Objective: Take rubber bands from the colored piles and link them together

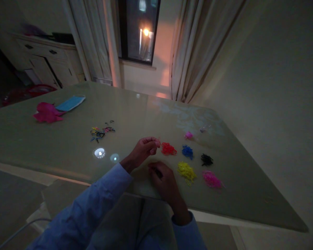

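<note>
My left hand (pixel 145 148) is closed in a pinch just left of the red rubber bands (pixel 168 149). A thin reddish rubber band (pixel 159 140) stands up from its fingertips. Closer to me, my right hand (pixel 163 178) rests low over the table with thumb and fingers curled together; whatever it may hold is hidden. To the right of both hands lie separate heaps: blue rubber bands (pixel 187 151), black rubber bands (pixel 207 159), yellow rubber bands (pixel 186 172) and pink rubber bands (pixel 212 179).
A mixed scatter of bands (pixel 100 133) lies left of my hands. Farther left are a bright pink crumpled item (pixel 48 112) and a blue face mask (pixel 71 103). A small pink bundle (pixel 188 135) sits behind the blue heap. The glossy table (pixel 130 114) reflects lights.
</note>
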Tool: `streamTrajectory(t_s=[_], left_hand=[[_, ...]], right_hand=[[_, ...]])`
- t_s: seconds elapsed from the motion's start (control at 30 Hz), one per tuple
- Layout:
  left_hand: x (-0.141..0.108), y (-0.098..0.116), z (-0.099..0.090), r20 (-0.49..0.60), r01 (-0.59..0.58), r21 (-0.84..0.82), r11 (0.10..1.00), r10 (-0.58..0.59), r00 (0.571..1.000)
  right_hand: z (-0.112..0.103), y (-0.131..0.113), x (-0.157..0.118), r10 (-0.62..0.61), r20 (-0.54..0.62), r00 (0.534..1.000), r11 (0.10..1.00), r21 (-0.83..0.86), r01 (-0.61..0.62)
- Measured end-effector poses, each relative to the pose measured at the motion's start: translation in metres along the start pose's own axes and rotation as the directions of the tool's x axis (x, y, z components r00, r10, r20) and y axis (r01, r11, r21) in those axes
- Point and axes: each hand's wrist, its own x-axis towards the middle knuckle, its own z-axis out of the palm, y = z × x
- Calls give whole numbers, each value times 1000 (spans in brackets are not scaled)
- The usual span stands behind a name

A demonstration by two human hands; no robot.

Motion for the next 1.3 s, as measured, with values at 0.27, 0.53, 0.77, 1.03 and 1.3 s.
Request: streamTrajectory(t_s=[0.27,0.53,0.77,1.03,1.3], left_hand=[[0,-3,-3,-8,20,30,999,-20,1000],[-2,-2,1,4,32,36,999,-32,999],[-1,-7,1,25,6,101,995,-8,1000],[15,-14,4,79,-157,653,741,140,987],[39,-21,2,184,-244,766,594,162,970]], right_hand=[[1,-1,0,9,-1,1000,1000,-11,-9],[1,-2,0,7,-5,1000,1000,-16,-7],[2,1,1,-7,-6,1000,1000,0,7],[1,-3,0,-21,6,1000,997,-80,22],[1,-3,-1,-24,10,1000,998,-62,24]])
